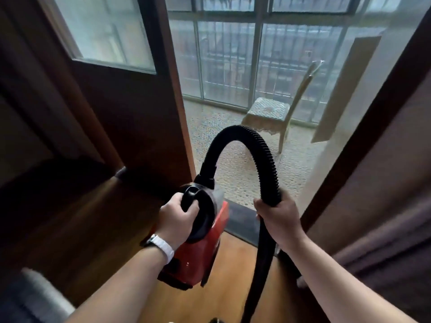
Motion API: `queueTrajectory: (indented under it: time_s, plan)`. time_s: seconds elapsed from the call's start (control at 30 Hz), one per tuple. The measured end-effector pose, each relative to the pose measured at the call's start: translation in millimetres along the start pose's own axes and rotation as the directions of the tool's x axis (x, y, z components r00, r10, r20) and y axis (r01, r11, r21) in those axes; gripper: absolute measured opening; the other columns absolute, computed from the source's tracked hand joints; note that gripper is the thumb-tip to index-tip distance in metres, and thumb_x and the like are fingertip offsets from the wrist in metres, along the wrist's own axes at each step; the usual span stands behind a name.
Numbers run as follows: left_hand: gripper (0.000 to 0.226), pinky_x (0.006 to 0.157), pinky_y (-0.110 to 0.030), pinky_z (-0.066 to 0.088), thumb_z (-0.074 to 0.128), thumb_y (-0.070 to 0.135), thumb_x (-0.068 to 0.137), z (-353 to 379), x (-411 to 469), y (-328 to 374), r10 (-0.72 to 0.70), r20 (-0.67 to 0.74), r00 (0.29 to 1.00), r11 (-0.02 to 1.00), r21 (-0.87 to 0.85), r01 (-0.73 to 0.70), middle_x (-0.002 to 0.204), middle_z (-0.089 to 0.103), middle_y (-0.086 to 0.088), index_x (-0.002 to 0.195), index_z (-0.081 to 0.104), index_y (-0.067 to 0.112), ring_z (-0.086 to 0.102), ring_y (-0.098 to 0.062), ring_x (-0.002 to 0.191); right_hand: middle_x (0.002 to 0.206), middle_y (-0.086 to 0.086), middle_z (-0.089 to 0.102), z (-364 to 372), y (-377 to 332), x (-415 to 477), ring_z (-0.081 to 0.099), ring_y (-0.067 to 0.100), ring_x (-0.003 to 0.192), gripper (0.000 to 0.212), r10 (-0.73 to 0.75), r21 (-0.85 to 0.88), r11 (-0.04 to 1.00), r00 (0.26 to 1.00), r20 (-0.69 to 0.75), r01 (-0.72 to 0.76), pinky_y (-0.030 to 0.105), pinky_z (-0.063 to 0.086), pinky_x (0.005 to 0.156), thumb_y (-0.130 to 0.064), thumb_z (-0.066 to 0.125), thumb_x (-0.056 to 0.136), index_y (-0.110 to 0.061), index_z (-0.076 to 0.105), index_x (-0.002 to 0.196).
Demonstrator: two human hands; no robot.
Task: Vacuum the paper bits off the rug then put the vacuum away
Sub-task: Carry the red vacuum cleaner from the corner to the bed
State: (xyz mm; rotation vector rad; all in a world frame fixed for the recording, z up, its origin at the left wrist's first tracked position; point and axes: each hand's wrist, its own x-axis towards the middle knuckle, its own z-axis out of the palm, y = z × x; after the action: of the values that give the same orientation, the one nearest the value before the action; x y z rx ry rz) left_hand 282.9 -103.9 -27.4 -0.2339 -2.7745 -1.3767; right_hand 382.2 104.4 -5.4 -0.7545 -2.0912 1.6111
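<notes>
A small red and black vacuum [198,255] hangs in the air in front of me. My left hand [178,216] grips its black carry handle from above. A black ribbed hose [258,145] arches up from the vacuum's front and comes down to my right hand [277,216], which grips it. Below that hand the hose runs straight down out of view, so the nozzle is hidden. No rug with paper bits is in view.
I stand on a wooden floor [233,271] at an open doorway. A brown door with a glass pane [121,94] stands open on the left. Beyond the dark threshold [242,220] lies a pebble-patterned balcony floor [235,164] with a pale chair [275,113] and tall windows. A curtain [384,241] hangs at right.
</notes>
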Motion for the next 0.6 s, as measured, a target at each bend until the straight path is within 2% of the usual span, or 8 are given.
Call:
queueTrajectory:
  time_s: [0.1, 0.2, 0.3, 0.4, 0.5, 0.6]
  plan:
    - [0.019, 0.061, -0.031, 0.046, 0.069, 0.029, 0.084, -38, 19, -40, -0.066, -0.076, 0.995, 0.997, -0.039, 0.063, 0.066, 0.064, 0.003, 0.073, 0.058, 0.018, 0.062, -0.018, 0.066, 0.052, -0.001, 0.056, 59, -23, 4, 0.054, 0.013, 0.045, 0.021, -0.056, -0.043, 0.997, 0.996, 0.075, 0.059, 0.028, 0.042, 0.047, -0.003, 0.067, 0.078, -0.013, 0.050, 0.072]
    - [0.022, 0.061, -0.035, 0.047, 0.069, 0.026, 0.080, -77, 43, -76, -0.117, -0.133, 0.984, 0.991, -0.080, 0.107, 0.063, 0.062, -0.001, 0.068, 0.056, 0.014, 0.060, -0.024, 0.064, 0.052, 0.001, 0.055, 116, -47, 7, 0.055, 0.017, 0.047, 0.023, -0.107, -0.076, 0.990, 0.981, 0.162, 0.120, 0.027, 0.042, 0.045, -0.002, 0.067, 0.078, -0.016, 0.050, 0.071]
    - [0.022, 0.059, -0.032, 0.043, 0.070, 0.020, 0.080, -114, 70, -108, -0.126, -0.171, 0.977, 0.991, -0.072, 0.115, 0.062, 0.061, -0.001, 0.066, 0.054, 0.014, 0.058, -0.024, 0.062, 0.054, 0.001, 0.058, 174, -69, 15, 0.060, 0.020, 0.050, 0.020, -0.139, -0.100, 0.982, 0.969, 0.206, 0.162, 0.030, 0.044, 0.047, -0.004, 0.068, 0.079, -0.017, 0.054, 0.075]
    - [0.028, 0.057, -0.028, 0.038, 0.069, 0.017, 0.081, -149, 96, -136, -0.116, -0.215, 0.970, 0.993, -0.053, 0.107, 0.058, 0.057, 0.004, 0.062, 0.049, 0.018, 0.054, -0.017, 0.056, 0.053, -0.001, 0.058, 227, -88, 25, 0.062, 0.021, 0.049, 0.017, -0.171, -0.105, 0.975, 0.961, 0.216, 0.197, 0.030, 0.045, 0.048, -0.003, 0.069, 0.078, -0.013, 0.055, 0.078]
    - [0.027, 0.058, -0.031, 0.044, 0.068, 0.019, 0.080, -180, 121, -160, -0.121, -0.262, 0.957, 0.992, -0.054, 0.111, 0.058, 0.058, 0.004, 0.063, 0.048, 0.017, 0.057, -0.019, 0.057, 0.056, 0.003, 0.060, 275, -100, 32, 0.065, 0.032, 0.058, 0.018, -0.197, -0.105, 0.968, 0.951, 0.239, 0.227, 0.038, 0.051, 0.052, -0.004, 0.070, 0.077, -0.013, 0.056, 0.079]
    - [0.024, 0.062, -0.035, 0.050, 0.067, 0.026, 0.079, -207, 146, -181, -0.153, -0.304, 0.940, 0.988, -0.060, 0.142, 0.061, 0.061, 0.004, 0.064, 0.049, 0.018, 0.061, -0.023, 0.063, 0.053, -0.001, 0.058, 316, -111, 45, 0.065, 0.027, 0.054, 0.017, -0.210, -0.093, 0.965, 0.935, 0.286, 0.245, 0.030, 0.046, 0.048, -0.004, 0.070, 0.077, -0.012, 0.056, 0.080]
